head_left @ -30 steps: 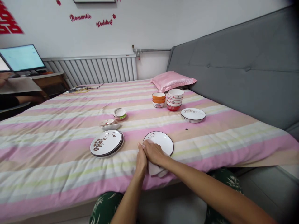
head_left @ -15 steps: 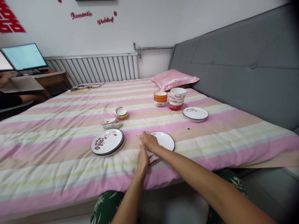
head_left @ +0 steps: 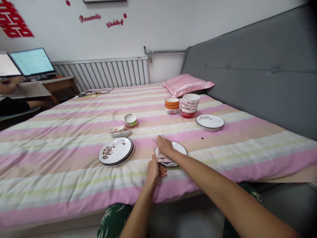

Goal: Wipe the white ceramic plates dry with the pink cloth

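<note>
A white plate with a dark rim [head_left: 179, 148] lies on the striped bedspread [head_left: 61, 158] near the front edge. My right hand [head_left: 164, 145] presses a pale pink cloth [head_left: 162, 159] onto the plate's left part, fingers closed over it. My left hand [head_left: 153, 169] grips the plate's near rim from below, thumb on top. A stack of flowered plates [head_left: 116, 151] sits just to the left.
Small dishes [head_left: 118, 131] and little saucers [head_left: 130, 120] lie behind the stack. Stacked bowls [head_left: 172, 105] [head_left: 189, 104] and another plate stack [head_left: 210, 122] stand farther back by a pink pillow [head_left: 187, 84]. A grey headboard [head_left: 247, 66] runs along the right. Another person sits at a desk with monitors [head_left: 31, 61] far left.
My right hand has slid forward with the cloth across the plate. My left hand has dropped back to the plate's near rim, so the hands are now apart.
</note>
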`<state>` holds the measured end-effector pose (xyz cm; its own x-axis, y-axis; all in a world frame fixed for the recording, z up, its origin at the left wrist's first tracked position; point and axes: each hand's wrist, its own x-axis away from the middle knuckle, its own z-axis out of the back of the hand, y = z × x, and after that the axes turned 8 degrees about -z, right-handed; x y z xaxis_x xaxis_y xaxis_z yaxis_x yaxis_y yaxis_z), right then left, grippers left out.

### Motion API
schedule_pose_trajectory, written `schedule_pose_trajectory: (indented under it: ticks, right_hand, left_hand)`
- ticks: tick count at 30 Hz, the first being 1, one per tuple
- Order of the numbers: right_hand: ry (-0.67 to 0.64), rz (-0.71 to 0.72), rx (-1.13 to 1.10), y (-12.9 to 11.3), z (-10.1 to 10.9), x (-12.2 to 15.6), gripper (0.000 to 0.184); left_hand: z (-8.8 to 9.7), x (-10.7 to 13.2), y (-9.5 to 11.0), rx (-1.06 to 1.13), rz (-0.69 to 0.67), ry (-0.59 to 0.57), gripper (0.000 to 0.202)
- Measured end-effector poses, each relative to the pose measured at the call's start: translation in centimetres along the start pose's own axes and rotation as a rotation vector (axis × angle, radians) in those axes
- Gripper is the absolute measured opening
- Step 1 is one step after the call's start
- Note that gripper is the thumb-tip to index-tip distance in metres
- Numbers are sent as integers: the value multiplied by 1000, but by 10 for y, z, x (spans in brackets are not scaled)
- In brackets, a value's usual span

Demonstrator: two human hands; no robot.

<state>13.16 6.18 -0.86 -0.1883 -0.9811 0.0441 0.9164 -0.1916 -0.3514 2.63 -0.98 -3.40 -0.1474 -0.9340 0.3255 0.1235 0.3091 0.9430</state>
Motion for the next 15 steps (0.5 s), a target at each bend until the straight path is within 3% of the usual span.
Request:
schedule_pose_trajectory:
  ticks: [15]
  right_hand:
    - [14, -206, 55, 38, 13, 9, 37]
  left_hand:
    - [1, 6, -1, -21, -67, -15, 78]
